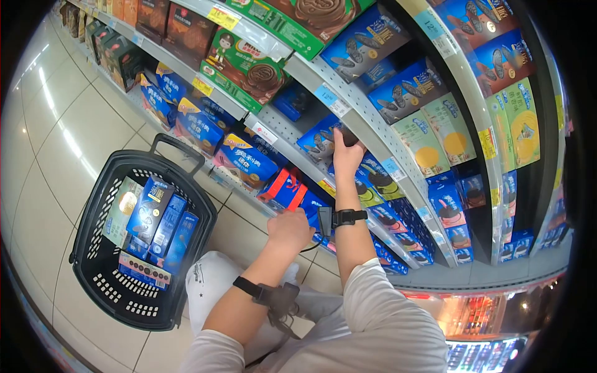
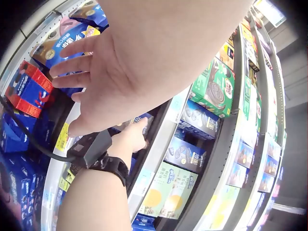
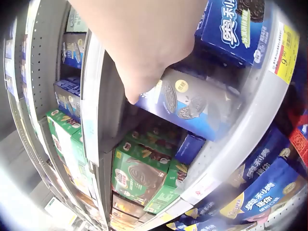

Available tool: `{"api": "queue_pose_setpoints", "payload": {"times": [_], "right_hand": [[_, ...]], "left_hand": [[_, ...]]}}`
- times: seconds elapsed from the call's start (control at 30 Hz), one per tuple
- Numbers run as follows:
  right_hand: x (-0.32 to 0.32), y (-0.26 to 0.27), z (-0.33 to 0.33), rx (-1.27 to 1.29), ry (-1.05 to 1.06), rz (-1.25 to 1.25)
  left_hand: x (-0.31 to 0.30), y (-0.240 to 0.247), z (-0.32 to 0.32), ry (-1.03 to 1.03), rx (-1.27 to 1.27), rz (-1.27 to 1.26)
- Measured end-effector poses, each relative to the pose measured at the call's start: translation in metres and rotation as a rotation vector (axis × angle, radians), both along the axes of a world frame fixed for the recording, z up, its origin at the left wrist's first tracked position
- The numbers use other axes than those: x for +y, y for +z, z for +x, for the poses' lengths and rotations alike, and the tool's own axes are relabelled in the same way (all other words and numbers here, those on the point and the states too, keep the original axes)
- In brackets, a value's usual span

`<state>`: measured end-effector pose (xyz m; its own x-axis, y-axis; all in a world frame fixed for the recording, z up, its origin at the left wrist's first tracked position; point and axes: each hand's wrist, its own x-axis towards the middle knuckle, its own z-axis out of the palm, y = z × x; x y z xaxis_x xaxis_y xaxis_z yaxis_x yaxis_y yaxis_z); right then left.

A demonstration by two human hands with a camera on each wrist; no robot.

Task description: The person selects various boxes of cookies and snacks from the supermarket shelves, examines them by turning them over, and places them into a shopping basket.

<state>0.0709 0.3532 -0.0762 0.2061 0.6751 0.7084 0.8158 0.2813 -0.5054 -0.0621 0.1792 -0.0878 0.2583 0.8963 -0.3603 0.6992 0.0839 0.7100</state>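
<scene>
My right hand (image 1: pixel 347 156) reaches into a middle shelf and grips the end of a blue Oreo thin cookie box (image 1: pixel 316 138). In the right wrist view the thumb side of the hand lies at the corner of that cookie box (image 3: pixel 185 103), which is tilted on the shelf; the other fingers are hidden there. My left hand (image 1: pixel 290 229) hangs in front of the lower shelf, holding nothing. Its palm and loosely extended fingers show in the left wrist view, near a red-and-blue box (image 2: pixel 30 90).
At the left a black shopping basket (image 1: pixel 87 227) stands on the tiled floor with several cookie boxes (image 1: pixel 149 208) inside. Green Milo boxes (image 1: pixel 245 68) sit beside the reach. Blue bags (image 1: pixel 199 124) line the low shelf. A shelf edge (image 1: pixel 373 121) runs above the right hand.
</scene>
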Motion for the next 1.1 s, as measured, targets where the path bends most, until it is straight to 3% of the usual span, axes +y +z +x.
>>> {"api": "queue_pose_setpoints", "payload": {"times": [0.17, 0.23, 0.4, 0.5, 0.77, 1.1], "right_hand": [[0.001, 0.017, -0.003, -0.006, 0.065, -0.090], [0.004, 0.013, -0.002, -0.200, -0.073, -0.020], [0.000, 0.024, -0.013, -0.319, -0.332, -0.222], [0.003, 0.025, -0.009, -0.405, -0.296, -0.189], [0.014, 0.018, 0.036, -0.595, 0.118, -0.146], [0.001, 0.025, 0.049, -0.694, 0.122, -0.185]], "left_hand": [[-0.002, 0.001, -0.001, -0.001, -0.012, 0.005], [-0.002, 0.001, -0.002, 0.000, -0.016, 0.008], [-0.002, 0.000, -0.001, -0.001, -0.028, 0.012], [-0.002, 0.001, -0.001, -0.003, -0.014, 0.004], [-0.002, -0.002, -0.001, 0.015, 0.000, 0.021], [0.000, -0.008, 0.005, -0.019, 0.052, -0.015]]}}
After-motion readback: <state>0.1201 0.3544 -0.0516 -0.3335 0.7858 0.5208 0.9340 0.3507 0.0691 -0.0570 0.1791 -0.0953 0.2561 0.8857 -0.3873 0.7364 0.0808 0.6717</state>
